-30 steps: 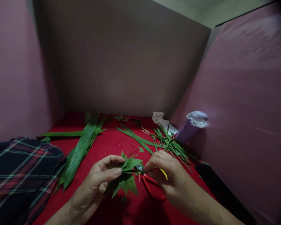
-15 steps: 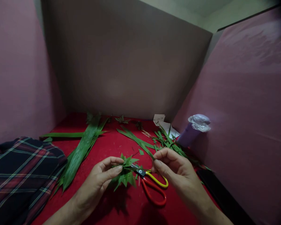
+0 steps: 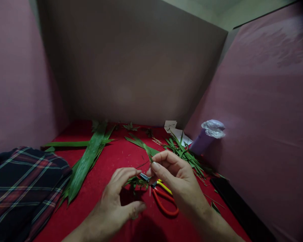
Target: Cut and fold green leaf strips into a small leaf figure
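My left hand [image 3: 116, 198] is open, thumb spread wide from the fingers, with nothing visible gripped in it. Behind its fingertips, a cluster of cut green leaf points [image 3: 136, 183] lies low over the red cloth, partly hidden by the hand. My right hand [image 3: 175, 174] pinches a narrow green leaf strip [image 3: 149, 154] between thumb and forefinger. Beneath the right hand rest scissors [image 3: 164, 209] with one red and one yellow handle loop. Their blades point left toward the leaf cluster, and the hand covers part of the yellow loop.
Long broad leaves [image 3: 84, 171] lie at the left beside a plaid cloth [image 3: 27, 188]. A heap of cut leaf strips [image 3: 184, 153] sits at the right, near white paper [image 3: 183, 137] and a purple container [image 3: 204, 139] topped with clear plastic. A black flat object [image 3: 232, 198] borders the right wall.
My left hand has let go of the leaf cluster, which is now lower, and its fingers have spread. My right hand has moved left with the leaf strip, over the scissors.
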Demonstrator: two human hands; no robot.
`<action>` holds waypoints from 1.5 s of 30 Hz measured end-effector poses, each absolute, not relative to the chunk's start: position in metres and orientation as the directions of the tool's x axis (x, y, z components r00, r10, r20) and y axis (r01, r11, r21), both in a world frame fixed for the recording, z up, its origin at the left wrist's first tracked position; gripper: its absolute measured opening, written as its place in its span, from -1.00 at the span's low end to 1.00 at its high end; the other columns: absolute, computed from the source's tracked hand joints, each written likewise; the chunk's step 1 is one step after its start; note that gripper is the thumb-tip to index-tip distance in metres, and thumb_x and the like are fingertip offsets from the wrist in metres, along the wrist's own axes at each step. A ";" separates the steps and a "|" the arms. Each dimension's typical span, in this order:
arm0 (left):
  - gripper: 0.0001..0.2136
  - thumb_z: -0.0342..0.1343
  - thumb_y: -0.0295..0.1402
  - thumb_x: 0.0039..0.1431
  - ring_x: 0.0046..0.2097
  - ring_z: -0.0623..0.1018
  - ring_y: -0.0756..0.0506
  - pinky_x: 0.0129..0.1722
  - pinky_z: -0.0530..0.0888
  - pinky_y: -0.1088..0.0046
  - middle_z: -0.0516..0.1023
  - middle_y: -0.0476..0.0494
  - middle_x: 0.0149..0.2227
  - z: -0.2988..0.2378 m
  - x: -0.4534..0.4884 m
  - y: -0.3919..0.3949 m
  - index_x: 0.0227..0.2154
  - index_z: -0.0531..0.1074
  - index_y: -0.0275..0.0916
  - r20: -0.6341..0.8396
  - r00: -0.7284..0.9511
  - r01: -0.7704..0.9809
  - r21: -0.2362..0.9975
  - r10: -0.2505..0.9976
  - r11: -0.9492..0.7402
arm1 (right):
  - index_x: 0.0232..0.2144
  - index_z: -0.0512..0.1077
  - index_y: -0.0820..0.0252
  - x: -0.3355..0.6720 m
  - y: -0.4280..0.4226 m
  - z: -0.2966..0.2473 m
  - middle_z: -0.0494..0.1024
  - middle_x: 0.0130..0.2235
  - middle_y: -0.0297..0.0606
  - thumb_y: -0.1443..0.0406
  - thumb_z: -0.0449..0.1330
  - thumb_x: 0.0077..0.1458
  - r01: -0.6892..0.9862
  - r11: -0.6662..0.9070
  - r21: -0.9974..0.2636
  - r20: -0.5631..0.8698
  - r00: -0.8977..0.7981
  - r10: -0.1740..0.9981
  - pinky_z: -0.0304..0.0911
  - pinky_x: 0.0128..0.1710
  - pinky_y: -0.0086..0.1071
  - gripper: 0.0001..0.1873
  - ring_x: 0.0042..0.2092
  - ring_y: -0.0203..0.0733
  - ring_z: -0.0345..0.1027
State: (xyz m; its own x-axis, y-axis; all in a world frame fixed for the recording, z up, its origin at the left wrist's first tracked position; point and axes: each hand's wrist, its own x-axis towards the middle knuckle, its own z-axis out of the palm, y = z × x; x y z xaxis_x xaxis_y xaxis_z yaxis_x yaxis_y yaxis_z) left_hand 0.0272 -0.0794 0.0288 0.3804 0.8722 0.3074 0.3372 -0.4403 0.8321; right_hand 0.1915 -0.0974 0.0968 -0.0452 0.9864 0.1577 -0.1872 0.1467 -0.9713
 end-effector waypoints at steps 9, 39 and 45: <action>-0.86 0.03 -0.44 0.09 -0.15 0.41 -0.10 -0.14 0.33 0.30 0.46 -0.09 -0.24 0.024 0.026 -0.075 -0.26 0.35 -0.16 0.423 0.390 0.464 0.677 0.818 -0.572 | -0.42 0.34 0.21 0.186 -0.097 0.100 0.47 -0.51 -0.38 0.33 0.18 0.02 -0.160 0.225 -0.961 0.234 -0.045 0.971 0.27 -0.38 -0.49 -0.93 -0.44 -0.38 0.34; -0.85 -0.03 -0.43 0.09 -0.34 0.43 -0.03 -0.29 0.35 0.44 0.40 -0.06 -0.41 0.029 0.028 -0.069 -0.52 0.41 -0.23 0.308 0.293 0.361 0.841 0.905 -0.403 | -0.57 0.31 0.23 0.198 -0.112 0.041 0.33 -0.63 -0.41 0.10 0.21 -0.06 -0.016 0.019 -1.000 0.020 -0.049 0.999 0.05 -0.55 -0.47 -0.69 -0.58 -0.37 0.14; -0.87 -0.01 -0.44 0.07 -0.21 0.44 -0.06 -0.19 0.34 0.42 0.40 -0.08 -0.29 0.029 0.028 -0.069 -0.52 0.41 -0.21 0.312 0.261 0.358 0.848 0.914 -0.391 | -0.59 0.31 0.23 0.200 -0.110 0.043 0.23 -0.62 -0.45 0.14 0.20 -0.03 0.109 0.019 -0.994 0.017 -0.020 1.000 -0.04 -0.57 -0.48 -0.71 -0.58 -0.40 0.02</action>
State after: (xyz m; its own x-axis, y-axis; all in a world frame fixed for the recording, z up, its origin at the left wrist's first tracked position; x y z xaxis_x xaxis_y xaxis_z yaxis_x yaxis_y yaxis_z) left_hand 0.0282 -0.0694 0.0293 0.2608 0.9137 0.3116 0.3579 -0.3913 0.8478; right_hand 0.2000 -0.1099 0.0432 -0.0200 0.9997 0.0170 0.1090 0.0191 -0.9939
